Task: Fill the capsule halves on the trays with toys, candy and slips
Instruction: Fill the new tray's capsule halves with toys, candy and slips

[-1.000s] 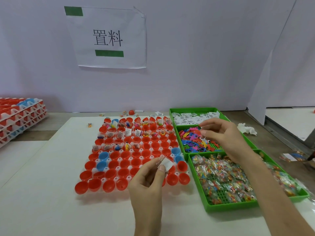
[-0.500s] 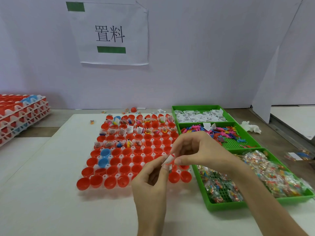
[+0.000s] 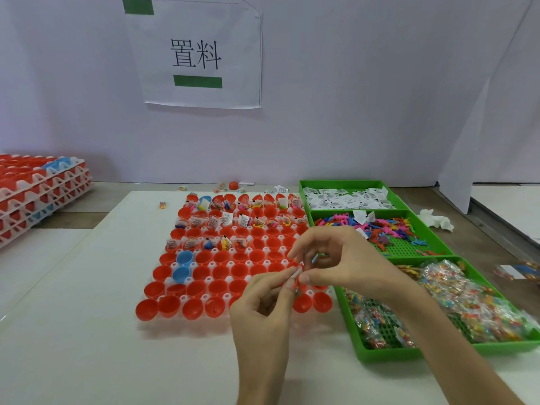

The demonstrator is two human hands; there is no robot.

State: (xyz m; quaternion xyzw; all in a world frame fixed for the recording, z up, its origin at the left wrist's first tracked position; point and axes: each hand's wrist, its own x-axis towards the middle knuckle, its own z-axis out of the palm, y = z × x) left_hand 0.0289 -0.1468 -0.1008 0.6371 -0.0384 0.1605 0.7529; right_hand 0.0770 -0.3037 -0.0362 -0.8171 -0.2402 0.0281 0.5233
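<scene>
Sign point(image 3: 201, 54): reads "置料", green bars above and below.
Slip point(image 3: 294, 272): white, above the capsule tray's point(image 3: 225, 296) near rows.
Left hand point(image 3: 263, 311): fingertips pinch the slip.
Right hand point(image 3: 344, 264): also pinches it; a second ago it was over the toy bin point(image 3: 409, 249).

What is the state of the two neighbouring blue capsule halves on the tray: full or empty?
Empty. Both blue capsule halves stand mouth up, and only bare blue plastic shows inside them.
</scene>
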